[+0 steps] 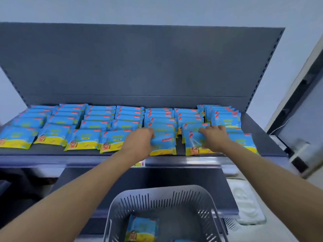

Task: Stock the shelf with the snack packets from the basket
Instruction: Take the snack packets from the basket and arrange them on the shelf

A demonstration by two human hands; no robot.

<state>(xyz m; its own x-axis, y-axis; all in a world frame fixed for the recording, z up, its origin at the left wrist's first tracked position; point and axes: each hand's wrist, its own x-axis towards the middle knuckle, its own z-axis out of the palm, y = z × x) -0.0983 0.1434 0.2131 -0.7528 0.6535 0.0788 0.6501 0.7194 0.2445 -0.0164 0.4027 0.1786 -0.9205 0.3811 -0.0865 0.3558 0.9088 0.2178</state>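
**Snack packets (97, 123): rows on shelf, more in basket**

Blue-and-yellow packets lie in overlapping columns across the dark grey shelf (269, 130). Each bears a red tab and a cartoon figure; the printing is too blurred to read. The left grip (141, 140) has its fingers curled round the left edge of the centre packet (165, 137) at the shelf front. The right grip (214, 137) holds the neighbouring packet (193, 144), fingers curled over its upper part. A small yellow label (139, 164) on the shelf's front rail is illegible. Below, the grey slotted basket (157, 191) contains a loose packet (142, 227), with another just showing at the frame edge. A grey back panel (139, 63) rises behind, with pale wall (157, 9) above.
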